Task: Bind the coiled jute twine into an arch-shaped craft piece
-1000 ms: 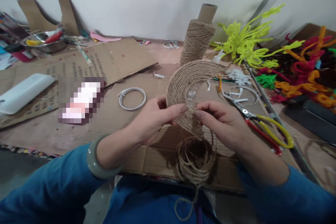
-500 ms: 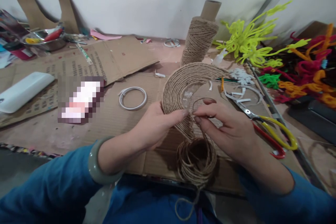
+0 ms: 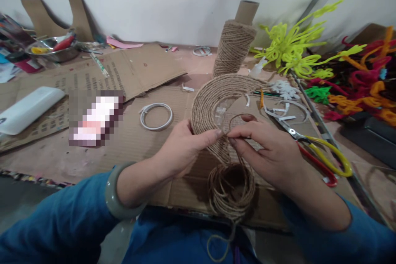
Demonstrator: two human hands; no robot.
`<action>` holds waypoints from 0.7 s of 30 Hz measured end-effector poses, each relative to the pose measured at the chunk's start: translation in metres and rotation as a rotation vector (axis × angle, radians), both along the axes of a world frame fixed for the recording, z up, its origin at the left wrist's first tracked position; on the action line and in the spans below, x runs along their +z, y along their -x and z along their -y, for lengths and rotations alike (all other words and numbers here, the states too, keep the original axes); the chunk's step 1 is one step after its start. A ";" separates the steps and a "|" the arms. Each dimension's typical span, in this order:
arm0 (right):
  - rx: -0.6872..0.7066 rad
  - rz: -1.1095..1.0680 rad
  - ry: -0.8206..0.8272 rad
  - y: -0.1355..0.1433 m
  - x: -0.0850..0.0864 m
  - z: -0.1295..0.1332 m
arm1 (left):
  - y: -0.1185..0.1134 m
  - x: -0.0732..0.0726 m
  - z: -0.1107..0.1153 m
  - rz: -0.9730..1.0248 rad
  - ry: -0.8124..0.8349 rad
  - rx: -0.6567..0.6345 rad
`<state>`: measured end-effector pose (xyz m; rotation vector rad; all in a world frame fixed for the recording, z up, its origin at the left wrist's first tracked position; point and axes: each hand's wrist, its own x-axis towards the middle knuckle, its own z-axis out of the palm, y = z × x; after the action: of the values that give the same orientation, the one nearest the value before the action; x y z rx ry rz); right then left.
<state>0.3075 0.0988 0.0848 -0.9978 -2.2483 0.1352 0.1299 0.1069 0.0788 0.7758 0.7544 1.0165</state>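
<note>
A crescent-shaped piece covered with rows of jute twine (image 3: 202,105) is gripped at its left lower side by my left hand (image 3: 182,146), thumb on top near the inner edge. My right hand (image 3: 262,144) pinches a thin end of jute twine (image 3: 235,117) between thumb and forefinger, close by my left thumb tip. A loop of that twine stands up above my right fingers. Just below the crescent rests a loose coil of jute twine (image 3: 230,198), one strand running up toward my right hand. Part of the crescent's lower end is hidden by my fingers.
Behind the crescent stands a jute twine spool (image 3: 233,45). Scissors (image 3: 321,148) with red and yellow handles lie at right, near yellow-green pipe-cleaner flowers (image 3: 291,45). A white tape ring (image 3: 156,116) and a cardboard sheet (image 3: 139,66) lie at left, beside a white oblong object (image 3: 31,109).
My right fingers have shifted very slightly, and the small twine loop above them has changed shape a little. My left hand keeps its hold on the crescent.
</note>
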 end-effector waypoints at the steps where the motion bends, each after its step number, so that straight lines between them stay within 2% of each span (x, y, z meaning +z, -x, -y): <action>1: -0.010 -0.006 0.001 0.000 0.000 0.000 | 0.000 0.000 0.000 0.006 0.005 0.014; 9: -0.034 -0.043 -0.062 0.007 -0.006 -0.001 | -0.003 0.002 0.007 0.056 -0.040 0.004; 15: -0.016 -0.072 -0.034 0.011 -0.007 0.001 | -0.005 0.004 0.010 0.009 -0.032 0.020; 21: -0.005 -0.048 0.044 0.008 0.001 0.006 | -0.002 0.007 0.006 -0.034 -0.055 0.047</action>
<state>0.2996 0.0930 0.0858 -1.0123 -2.2078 0.2050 0.1318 0.1006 0.0859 0.8273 0.7796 1.0723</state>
